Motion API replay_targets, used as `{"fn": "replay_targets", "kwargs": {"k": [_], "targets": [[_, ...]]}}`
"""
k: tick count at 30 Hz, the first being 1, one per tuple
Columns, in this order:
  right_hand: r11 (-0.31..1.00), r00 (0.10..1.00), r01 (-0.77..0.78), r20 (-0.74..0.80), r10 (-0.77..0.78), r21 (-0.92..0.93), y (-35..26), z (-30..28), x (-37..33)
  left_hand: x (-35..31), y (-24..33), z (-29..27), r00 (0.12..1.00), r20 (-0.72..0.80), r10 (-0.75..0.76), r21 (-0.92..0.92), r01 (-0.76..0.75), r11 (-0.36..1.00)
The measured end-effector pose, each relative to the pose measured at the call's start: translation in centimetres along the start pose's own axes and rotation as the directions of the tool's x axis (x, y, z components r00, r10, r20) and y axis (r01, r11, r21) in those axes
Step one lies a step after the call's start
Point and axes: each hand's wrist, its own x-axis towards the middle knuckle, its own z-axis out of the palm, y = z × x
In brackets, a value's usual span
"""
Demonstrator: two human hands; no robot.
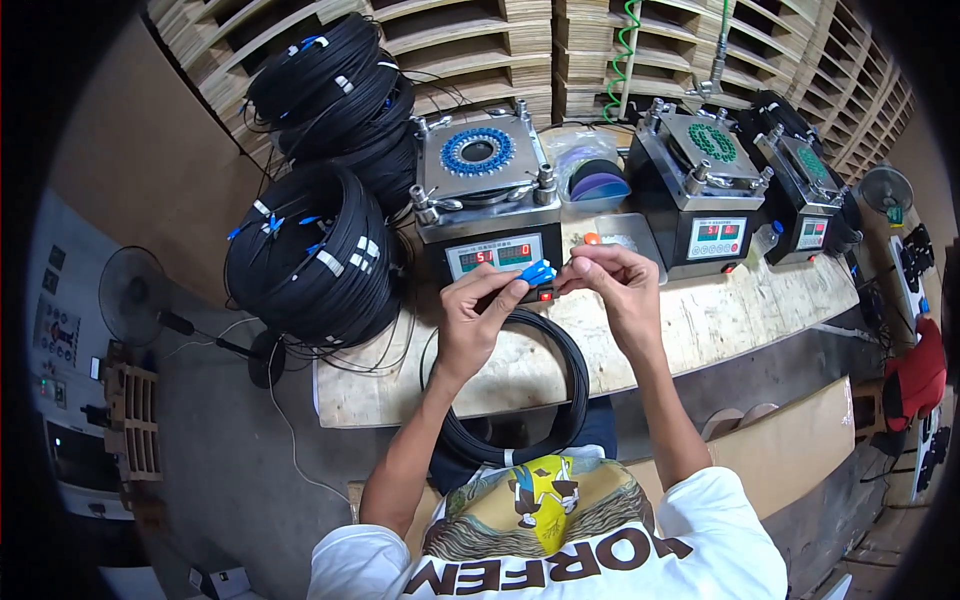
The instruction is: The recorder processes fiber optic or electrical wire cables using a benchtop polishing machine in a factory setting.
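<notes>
My left hand [476, 318] pinches a small bunch of blue fibre-optic connectors [538, 273] between thumb and fingers, their pale tips toward the right. Just right of those tips, my right hand [622, 290] is closed in a pinch. Whatever sits between its fingertips is too small to make out. Below both hands a coil of black cable [577, 390] hangs over the table's front edge, its lower part at my lap. Behind the connectors stands a polishing machine [490, 225] with a lit red display and a ring of blue connectors [478, 152] on its top plate.
Stacked black cable coils [315, 260] fill the table's left side. Two more polishing machines [705, 205] [805, 190] with green parts stand to the right. Between machines lie a clear tray [640, 240] and a tub of discs [598, 185]. A fan [145, 295] stands left of the wooden table [370, 395].
</notes>
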Motion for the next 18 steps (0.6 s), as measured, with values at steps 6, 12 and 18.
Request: {"fn": "replay_targets", "kwargs": {"k": [6, 12, 18], "targets": [[0.994, 0.997, 0.069, -0.037, -0.072, -0.091, -0.9, 1.8, -1.4, -0.1, 0.5, 0.2, 0.998, -0.007, 0.068, 0.047, -0.067, 0.997], [0.971, 0.993, 0.100, -0.042, -0.111, -0.218, -1.1, 1.8, -1.8, -0.2, 0.3, 0.3, 0.996, -0.011, 0.092, 0.096, -0.090, 0.991], [0.954, 0.994, 0.092, -0.035, -0.107, -0.285, -1.0, 1.5, -1.9, -0.2, 0.1, 0.3, 0.993, 0.002, 0.117, 0.126, -0.117, 0.985]]}}
